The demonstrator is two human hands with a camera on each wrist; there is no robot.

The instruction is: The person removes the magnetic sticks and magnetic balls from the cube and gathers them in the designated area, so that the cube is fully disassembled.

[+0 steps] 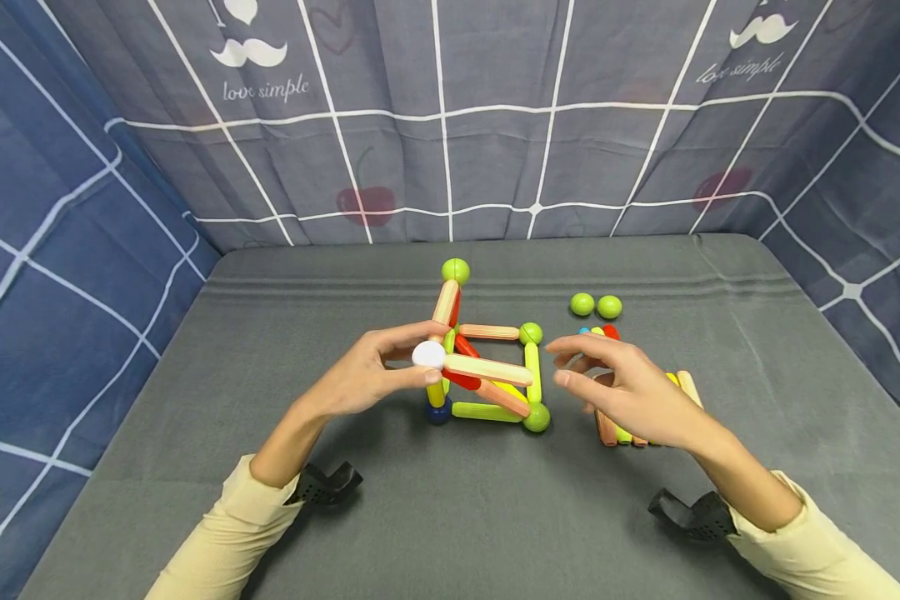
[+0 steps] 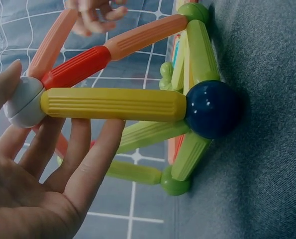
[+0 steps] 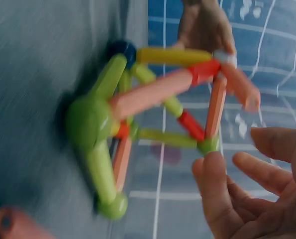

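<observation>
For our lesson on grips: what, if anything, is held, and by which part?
The left hand pinches the rod structure by its white ball; the right hand holds nothing.

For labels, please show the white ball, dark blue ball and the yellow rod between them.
White ball (image 1: pixel 428 355), head view, top.
Dark blue ball (image 2: pixel 213 109), left wrist view, middle.
Yellow rod (image 2: pixel 113 104), left wrist view, middle.

Loose rods (image 1: pixel 607 428) partly behind one of the hands (image 1: pixel 633 387), a pink rod (image 3: pixel 24 226) blurred, cut off
</observation>
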